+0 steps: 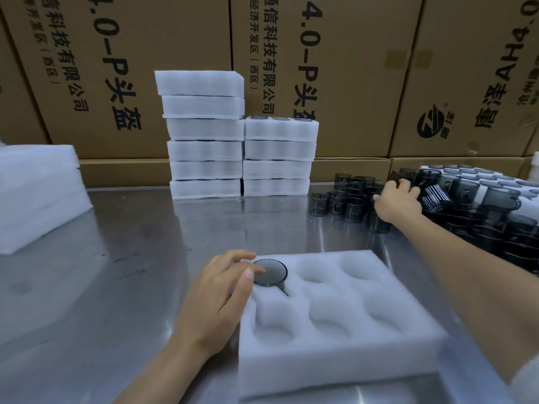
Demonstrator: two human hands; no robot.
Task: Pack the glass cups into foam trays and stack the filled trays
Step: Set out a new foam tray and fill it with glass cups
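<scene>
It was a warehouse packing station: tall printed shipping cartons (175,68) walled in a steel worktable (102,272) that carried stacks of filled foam trays (204,135), spare foam sheets (38,193) and loose dark glass cups (350,196).

A broad stretch of bare steel table (140,228) lies open in the middle, between the near white foam tray with round pockets (335,310) and the two far stacks of filled white foam trays (239,147), which wall off the back against the brown cardboard cartons (364,68). The left side is blocked by a pile of white foam sheets (38,196). The far right is crowded with loose dark smoked-glass cups (350,196).
</scene>
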